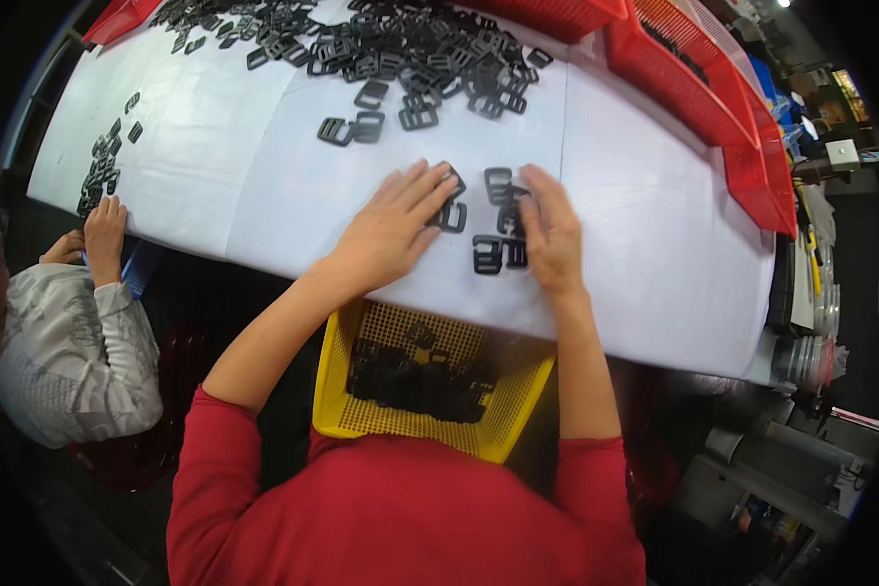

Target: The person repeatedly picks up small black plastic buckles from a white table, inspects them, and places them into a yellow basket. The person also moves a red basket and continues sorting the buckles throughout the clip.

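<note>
My left hand (389,230) lies flat on the white table (264,176), fingers spread, its fingertips touching black plastic buckles (451,217). My right hand (549,232) rests palm down beside it, fingers over a small cluster of black buckles (488,254) near the table's front edge. Neither hand grips anything. A big heap of the same black buckles (410,49) covers the far middle of the table. Below the table edge, on my lap, a yellow mesh basket (361,415) holds several black buckles.
Red mesh baskets (693,88) line the far and right side of the table. At the left, another person in a grey patterned sleeve (78,342) has a hand (104,230) at a row of small black buckles (103,166). Clutter stands at the right.
</note>
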`<state>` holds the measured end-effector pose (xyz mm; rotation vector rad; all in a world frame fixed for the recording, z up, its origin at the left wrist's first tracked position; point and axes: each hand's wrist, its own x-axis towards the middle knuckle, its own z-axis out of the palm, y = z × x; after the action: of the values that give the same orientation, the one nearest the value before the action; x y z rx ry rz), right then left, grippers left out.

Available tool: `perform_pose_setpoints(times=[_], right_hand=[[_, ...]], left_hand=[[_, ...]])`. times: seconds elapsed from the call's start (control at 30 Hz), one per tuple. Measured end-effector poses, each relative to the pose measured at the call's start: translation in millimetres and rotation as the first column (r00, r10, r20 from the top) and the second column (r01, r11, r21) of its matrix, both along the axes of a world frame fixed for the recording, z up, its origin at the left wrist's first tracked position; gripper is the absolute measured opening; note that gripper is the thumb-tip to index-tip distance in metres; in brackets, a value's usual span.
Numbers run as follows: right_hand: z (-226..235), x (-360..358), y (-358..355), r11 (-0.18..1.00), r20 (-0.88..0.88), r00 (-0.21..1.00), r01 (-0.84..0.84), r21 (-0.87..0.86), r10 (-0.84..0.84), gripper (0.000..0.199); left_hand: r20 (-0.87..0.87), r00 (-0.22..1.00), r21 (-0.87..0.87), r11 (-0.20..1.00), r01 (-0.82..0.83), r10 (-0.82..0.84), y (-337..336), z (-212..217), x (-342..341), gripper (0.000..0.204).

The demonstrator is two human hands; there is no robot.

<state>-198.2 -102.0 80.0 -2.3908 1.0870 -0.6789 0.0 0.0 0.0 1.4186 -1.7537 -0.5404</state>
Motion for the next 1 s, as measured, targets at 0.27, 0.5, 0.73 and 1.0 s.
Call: perform_pose_setpoints(times=[0.27,0.5,0.73,1.0], right_hand=[[-59.0,71.4,50.3,0.985,0.094,0.99,0.12,-0.12,-0.109,0.025],[-65.7,79.4,32.7,0.926,0.004,0.988,0.148,-0.347,-0.156,0.027],[-62.4,104.5,18.1,0.833,-0.184,0.98,-0.04,-0.552,-0.076,0.02],[-56.0,80.7,7.3,0.984,0.123,0.987,0.121,-0.133,-0.105,0.019]], left_hand=[[0.432,0.895,-0.029,0.994,-0.109,0.11,22.7,7.3,100.6,0.046],[0.366,0.916,-0.172,0.98,-0.105,0.162,29.6,9.5,108.4,0.042],[0.416,0.909,-0.101,0.992,0.072,-0.023,25.2,4.2,109.4,0.029],[0.41,0.912,-0.269,0.955,0.122,-0.001,34.5,-10.3,79.0,0.031]])
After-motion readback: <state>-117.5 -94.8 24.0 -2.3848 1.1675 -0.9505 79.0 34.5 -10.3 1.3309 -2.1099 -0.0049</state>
